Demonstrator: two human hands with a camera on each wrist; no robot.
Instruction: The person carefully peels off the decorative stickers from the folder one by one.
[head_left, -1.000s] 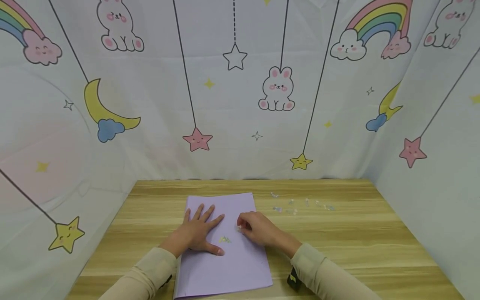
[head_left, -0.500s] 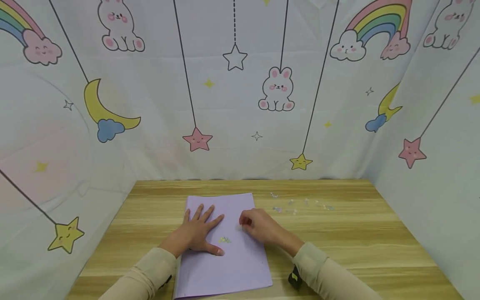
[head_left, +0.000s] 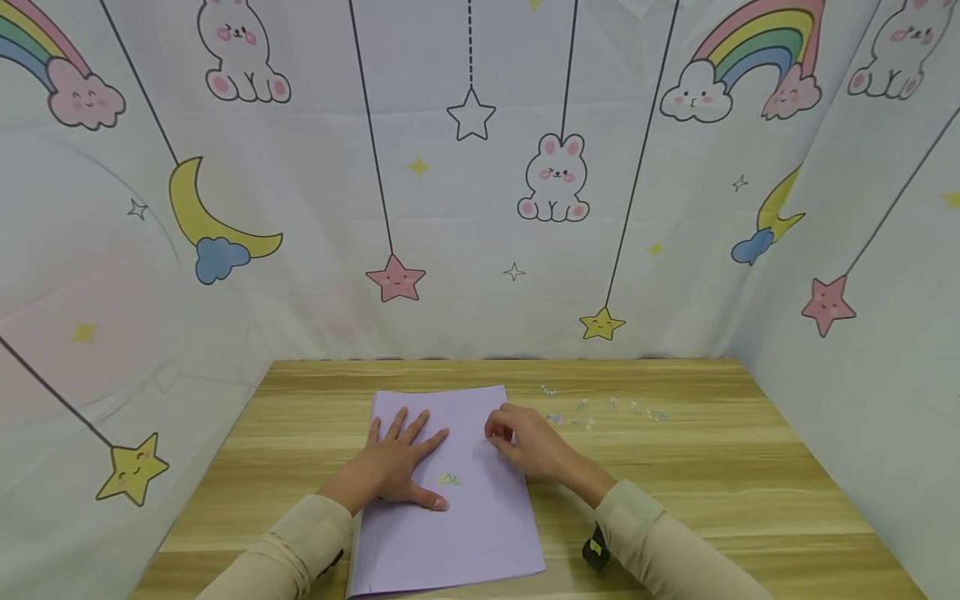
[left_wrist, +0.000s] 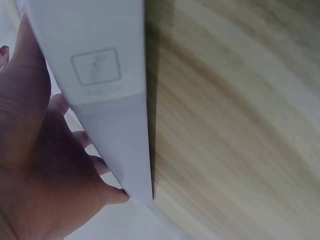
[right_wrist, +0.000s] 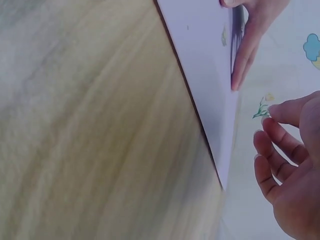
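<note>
A light purple folder point(head_left: 450, 542) lies on the table, its spine on the left side. My left hand point(head_left: 397, 467) rests on it with spread fingers, the thumb apart from the others. Between that hand's thumb and forefinger, a small yellow-green flower sticker point(head_left: 450, 479) shows on the cover. Over the folder's right side, my right hand point(head_left: 528, 442) pinches a small clear flower sticker point(right_wrist: 262, 107) between thumb and forefinger. In the right wrist view its green stem and pale yellow bloom stick out past the fingertips. The hand's other fingers are bent.
Several small clear stickers point(head_left: 555, 419) lie scattered on the wooden table point(head_left: 712, 467), beyond and right of the folder. A white printed curtain point(head_left: 480, 233) hangs behind the table and along both sides. A black device point(head_left: 596, 547) sits under the right wrist.
My right hand has lifted slightly and shifted right, toward the folder's right edge, still pinching the sticker. The left hand and folder have stayed in place.
</note>
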